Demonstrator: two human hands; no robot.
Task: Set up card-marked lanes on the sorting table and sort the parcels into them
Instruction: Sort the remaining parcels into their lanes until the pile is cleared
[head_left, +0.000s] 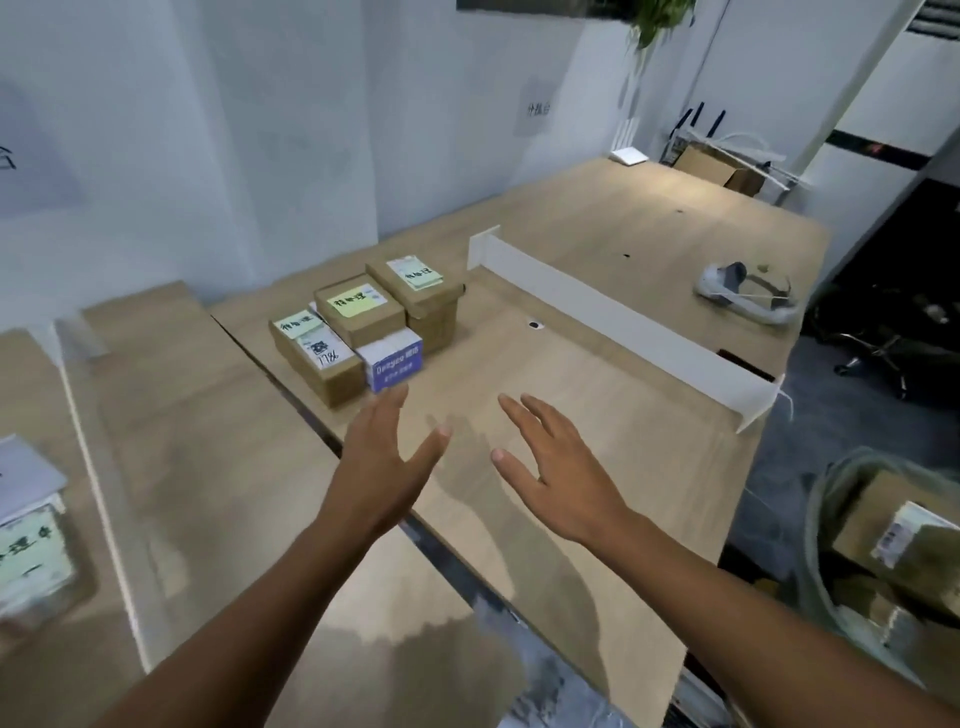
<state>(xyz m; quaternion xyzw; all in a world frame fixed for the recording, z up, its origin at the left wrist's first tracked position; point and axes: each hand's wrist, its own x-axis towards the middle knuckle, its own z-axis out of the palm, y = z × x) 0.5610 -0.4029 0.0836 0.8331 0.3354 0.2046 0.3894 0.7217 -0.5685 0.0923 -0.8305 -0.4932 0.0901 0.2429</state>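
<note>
Left hand (387, 457) and right hand (553, 470) hover over the tabletop (623, 441), fingers spread, holding nothing. Parcels (363, 322) are clustered just beyond the left hand: brown boxes with handwritten yellow-green notes (353, 301), one box marked "7786" by a QR code. White box (397, 369) has a blue label, print blurred. White divider (613, 312) stands right of them.

A white and grey headset (748, 291) lies on its side over to the right. In the far corner an open cardboard box (719, 169) sits beside some black antennas (698, 122), with a flat white device (631, 155) just left of them. A paper sign (535, 109) is stuck to the wall, green leaves (660, 15) hang above, and a tall white air conditioner (893, 93) stands at right. A chair base (878, 353) shows on the floor.
</note>
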